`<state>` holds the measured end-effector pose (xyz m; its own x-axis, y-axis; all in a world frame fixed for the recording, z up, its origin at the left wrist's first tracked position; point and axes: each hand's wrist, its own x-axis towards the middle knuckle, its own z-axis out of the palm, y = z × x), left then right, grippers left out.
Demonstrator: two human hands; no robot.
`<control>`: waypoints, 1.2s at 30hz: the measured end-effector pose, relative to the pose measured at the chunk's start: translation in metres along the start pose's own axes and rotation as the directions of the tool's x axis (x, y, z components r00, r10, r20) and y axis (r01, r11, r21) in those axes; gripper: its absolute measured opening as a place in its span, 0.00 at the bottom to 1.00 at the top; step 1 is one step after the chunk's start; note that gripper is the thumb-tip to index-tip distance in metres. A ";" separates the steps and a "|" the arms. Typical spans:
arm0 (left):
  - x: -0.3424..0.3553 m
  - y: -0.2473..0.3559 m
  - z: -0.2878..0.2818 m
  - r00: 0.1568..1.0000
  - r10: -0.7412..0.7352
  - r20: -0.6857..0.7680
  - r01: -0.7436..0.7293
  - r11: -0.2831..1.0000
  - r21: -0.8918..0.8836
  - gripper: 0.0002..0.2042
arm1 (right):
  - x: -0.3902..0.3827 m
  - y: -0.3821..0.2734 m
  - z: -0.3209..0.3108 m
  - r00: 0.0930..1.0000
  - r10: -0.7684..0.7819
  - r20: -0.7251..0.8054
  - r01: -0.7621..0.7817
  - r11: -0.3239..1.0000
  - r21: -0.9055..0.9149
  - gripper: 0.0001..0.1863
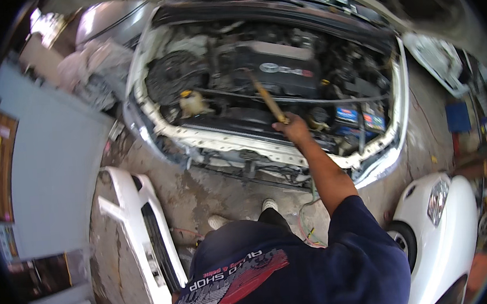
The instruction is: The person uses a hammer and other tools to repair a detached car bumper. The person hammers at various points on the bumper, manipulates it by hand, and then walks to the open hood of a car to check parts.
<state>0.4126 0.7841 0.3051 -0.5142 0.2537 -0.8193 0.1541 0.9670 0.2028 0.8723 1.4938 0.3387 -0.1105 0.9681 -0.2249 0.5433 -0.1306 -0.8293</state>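
Clearly, handling the wooden stick-like tool [270,101] well calls for a firm, unhurried grip. The person's right hand [292,127] is clenched around its near end, arm stretched out over the engine bay [214,137]. The tool slants up and to the left, its far end over the left part of the dark engine cover [289,72]; whether it touches there, one cannot tell, and that end is too blurred to make out. With so long a reach, the person would probably do best to keep the wrist steady, guide the far end by eye, and keep it off the yellow-capped reservoir [193,104] and the battery [345,115]. The left hand is out of view, so its state cannot be told.

Counted, there are one tool, one engine cover, one pale reservoir and one battery with blue labels in the bay. On the floor stand two pale shoes [269,205], somewhat apart. One white bumper [158,245] lies to the person's left, and to the right is one white car front [431,252] with one headlamp [438,202] and one wheel [402,239] in sight
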 end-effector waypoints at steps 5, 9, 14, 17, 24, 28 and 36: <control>0.002 -0.054 0.004 0.987 -0.153 0.047 0.158 0.980 -0.125 0.18 | 0.013 -0.027 0.047 0.992 -0.092 -0.085 0.046 0.900 -0.434 0.45; 0.024 -0.069 -0.032 0.968 -0.225 0.111 0.235 0.967 -0.093 0.19 | 0.021 -0.001 0.076 0.984 -0.087 -0.157 -0.024 0.804 -0.595 0.42; 0.046 -0.038 -0.128 0.998 -0.059 -0.029 0.057 0.994 -0.090 0.16 | 0.047 0.050 0.070 0.977 -0.164 -0.139 -0.078 0.331 -0.940 0.40; 0.069 -0.088 -0.141 0.982 -0.104 -0.159 0.077 0.983 -0.168 0.16 | 0.072 0.063 0.073 0.977 -0.156 -0.147 -0.093 0.313 -0.945 0.40; 0.117 -0.106 -0.172 0.970 -0.157 -0.188 0.082 0.932 -0.353 0.17 | 0.059 0.013 0.112 0.632 -0.079 -0.771 -0.739 0.238 -0.630 0.41; 0.118 -0.126 -0.108 0.981 -0.082 -0.173 0.052 0.984 -0.171 0.13 | 0.111 -0.109 0.187 0.740 -0.641 -0.204 -0.024 0.278 -0.960 0.38; 0.154 -0.068 -0.047 0.961 -0.268 -0.066 0.145 0.695 -0.704 0.15 | 0.121 -0.417 0.553 0.208 -0.824 0.527 0.958 0.063 -0.280 0.27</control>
<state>0.2829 0.7583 0.1902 -0.5914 -0.0134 -0.8063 -0.5617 0.7242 0.4000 0.1720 1.5470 0.3746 -0.9094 0.1962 0.3668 0.1612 0.9791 -0.1242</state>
